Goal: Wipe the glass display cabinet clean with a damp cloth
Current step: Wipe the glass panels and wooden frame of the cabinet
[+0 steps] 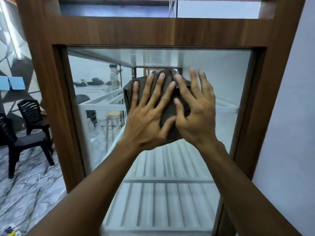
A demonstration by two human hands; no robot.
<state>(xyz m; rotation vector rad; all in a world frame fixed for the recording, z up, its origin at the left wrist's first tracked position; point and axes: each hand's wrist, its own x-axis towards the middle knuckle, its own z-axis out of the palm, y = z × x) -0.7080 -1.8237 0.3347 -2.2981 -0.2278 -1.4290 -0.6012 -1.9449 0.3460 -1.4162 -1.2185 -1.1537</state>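
— Where is the cloth (127, 97)?
— Flat against the cabinet's glass pane (226, 79), in the upper middle of it, bunched into a dark brown pad. Both hands are on it.
— Gripping it?
— No. The left hand (146, 116) lies spread over it, fingers straight and apart, pressing it to the glass. The right hand (196, 113) is just beside it, also spread; its thumb and first finger rest on the cloth's right part, and the other fingers point up past its edge.
— And around the pane?
— A brown wooden frame (153, 33). White slatted shelves (162, 198) show through the glass. To the left, black plastic chairs (29, 130) stand on a marbled floor (34, 201) with a white cable (33, 178).
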